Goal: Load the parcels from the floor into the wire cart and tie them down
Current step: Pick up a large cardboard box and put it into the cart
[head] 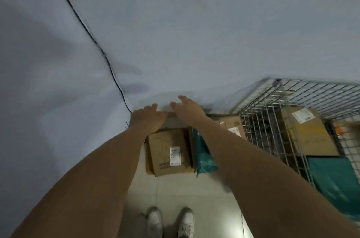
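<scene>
Plain pale blue-grey wall (194, 23), thin black cable (87, 32) running down it, light tiled floor (194, 194), dim light.

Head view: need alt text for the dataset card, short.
Seen from above, a person's left hand and right hand reach to a parcel against the wall. A cardboard box and a teal mailer lie on the floor nearer the person; the wire cart at right holds a labelled carton and a teal bag.

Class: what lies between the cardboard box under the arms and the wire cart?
Head view: a teal mailer bag lies between the cardboard box and the wire cart, with a smaller box behind it.
</scene>
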